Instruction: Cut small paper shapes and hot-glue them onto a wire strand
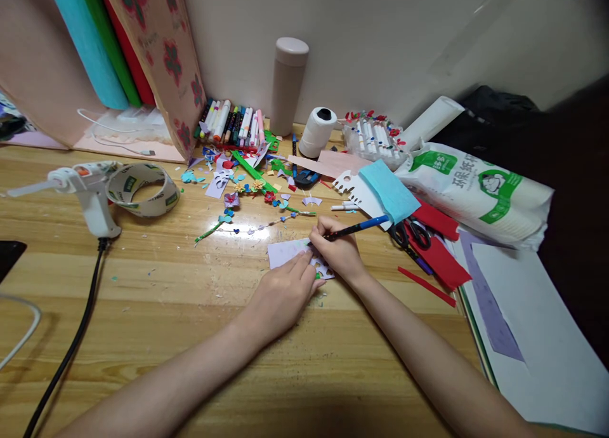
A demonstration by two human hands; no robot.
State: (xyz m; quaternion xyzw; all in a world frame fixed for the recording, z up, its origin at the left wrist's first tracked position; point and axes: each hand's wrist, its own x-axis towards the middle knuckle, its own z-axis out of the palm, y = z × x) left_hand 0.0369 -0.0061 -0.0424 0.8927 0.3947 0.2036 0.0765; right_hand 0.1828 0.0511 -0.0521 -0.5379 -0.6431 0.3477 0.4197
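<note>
A small piece of light purple paper point(280, 254) lies on the wooden table, with cut-out notches along its right part. My left hand point(283, 292) rests flat over the paper's lower edge, fingers stretched out and holding it down. Pinched in my right hand point(340, 254) is a dark pen with a blue end point(366, 225), slanting up to the right. Its tip is at the paper's upper edge, just beyond my left fingertips, partly hidden by my fingers. A bit of green shows beside my left fingers.
Paper scraps and a string of paper flowers point(231, 200) lie ahead. Scissors point(410, 235), red paper point(438, 260) and bagged paper cups point(476, 184) are on the right. A glue gun point(88, 193) and tape roll point(143, 190) stand left. Markers point(233, 124), a bottle point(288, 86) and thread point(317, 133) line the wall.
</note>
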